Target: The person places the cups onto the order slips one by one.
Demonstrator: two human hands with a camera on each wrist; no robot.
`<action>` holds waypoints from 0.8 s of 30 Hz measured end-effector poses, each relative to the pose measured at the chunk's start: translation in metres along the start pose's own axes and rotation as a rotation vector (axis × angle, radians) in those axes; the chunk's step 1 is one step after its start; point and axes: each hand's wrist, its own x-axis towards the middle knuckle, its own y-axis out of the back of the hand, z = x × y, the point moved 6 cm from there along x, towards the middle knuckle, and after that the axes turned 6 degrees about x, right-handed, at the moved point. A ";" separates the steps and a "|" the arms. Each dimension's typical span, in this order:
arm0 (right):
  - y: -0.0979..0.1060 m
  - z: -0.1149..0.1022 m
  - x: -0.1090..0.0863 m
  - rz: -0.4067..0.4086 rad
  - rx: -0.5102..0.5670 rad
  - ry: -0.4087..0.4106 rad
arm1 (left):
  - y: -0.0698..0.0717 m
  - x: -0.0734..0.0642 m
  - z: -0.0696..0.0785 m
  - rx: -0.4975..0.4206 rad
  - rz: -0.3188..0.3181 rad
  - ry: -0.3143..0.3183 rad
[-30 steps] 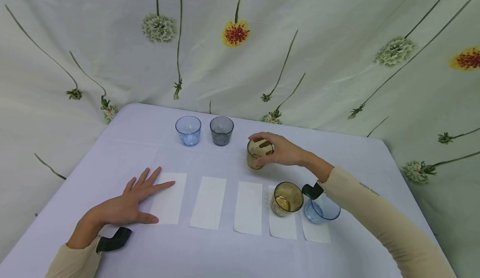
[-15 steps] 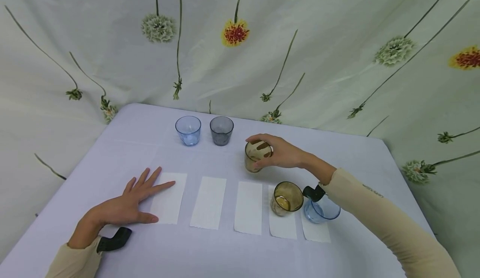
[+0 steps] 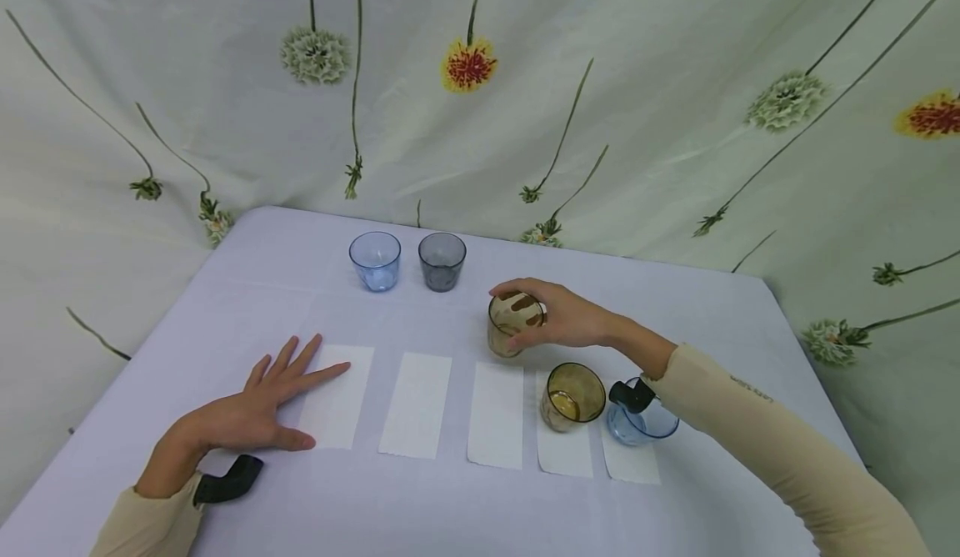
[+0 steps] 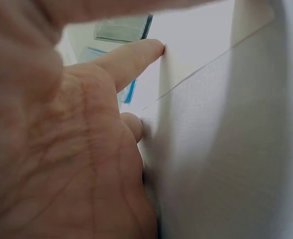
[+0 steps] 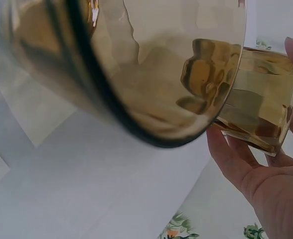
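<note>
your right hand [image 3: 567,315] has its grip closed round an amber glass [image 3: 498,333], mouth up, just beyond the third paper strip [image 3: 496,415] from the left. your left hand [image 3: 251,413] rests on the surface [image 3: 337,507], grip wide, fingers spread, index reaching over the first paper strip [image 3: 341,411]. a second amber glass [image 3: 573,397] stands on the fourth paper strip [image 3: 566,457], beside a blue glass [image 3: 632,432].
</note>
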 end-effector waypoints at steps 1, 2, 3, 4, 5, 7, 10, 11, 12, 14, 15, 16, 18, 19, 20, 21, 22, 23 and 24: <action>-0.001 0.000 -0.001 -0.001 -0.004 0.000 | 0.000 0.000 0.000 0.001 0.001 0.004; -0.001 -0.001 -0.001 -0.002 -0.006 0.001 | 0.000 0.000 0.000 0.004 0.003 0.006; -0.001 -0.001 -0.002 -0.003 -0.006 0.002 | 0.000 0.001 0.000 0.007 0.006 0.006; -0.002 -0.002 -0.002 -0.005 -0.008 0.003 | 0.000 0.001 0.000 0.012 0.008 0.009; -0.002 -0.003 -0.003 -0.007 -0.012 0.004 | 0.000 0.001 0.000 0.016 0.011 0.010; -0.003 -0.004 -0.004 -0.012 -0.017 0.006 | 0.000 0.000 0.000 0.022 0.016 0.001; -0.005 -0.006 -0.006 -0.024 -0.027 0.013 | 0.000 0.000 0.000 0.023 0.019 -0.005; -0.006 -0.007 -0.006 -0.026 -0.031 0.015 | 0.000 0.000 0.000 0.024 0.020 -0.010; -0.007 -0.007 -0.006 -0.030 -0.032 0.017 | 0.000 -0.001 0.000 0.025 0.021 -0.013; -0.008 -0.008 -0.007 -0.036 -0.036 0.023 | 0.001 -0.001 0.001 0.025 0.021 -0.013; -0.009 -0.009 -0.007 -0.039 -0.035 0.024 | 0.001 -0.001 0.001 0.025 0.022 -0.016; -0.010 -0.009 -0.008 -0.041 -0.037 0.025 | 0.001 -0.001 0.001 0.025 0.024 -0.019; -0.011 -0.010 -0.009 -0.047 -0.033 0.027 | 0.001 -0.001 0.001 0.023 0.024 -0.023; -0.011 -0.011 -0.010 -0.048 -0.032 0.029 | 0.001 -0.001 0.001 0.022 0.023 -0.023; -0.012 -0.011 -0.010 -0.050 -0.031 0.029 | 0.001 -0.001 0.001 0.021 0.023 -0.021; -0.012 -0.012 -0.011 -0.052 -0.028 0.030 | 0.001 -0.001 0.001 0.021 0.022 -0.020; -0.013 -0.012 -0.011 -0.054 -0.030 0.030 | 0.001 -0.001 0.001 0.021 0.022 -0.019; -0.013 -0.012 -0.011 -0.056 -0.029 0.030 | 0.000 -0.001 0.001 0.020 0.020 -0.017; -0.014 -0.012 -0.012 -0.059 -0.027 0.029 | 0.000 -0.001 0.001 0.020 0.019 -0.015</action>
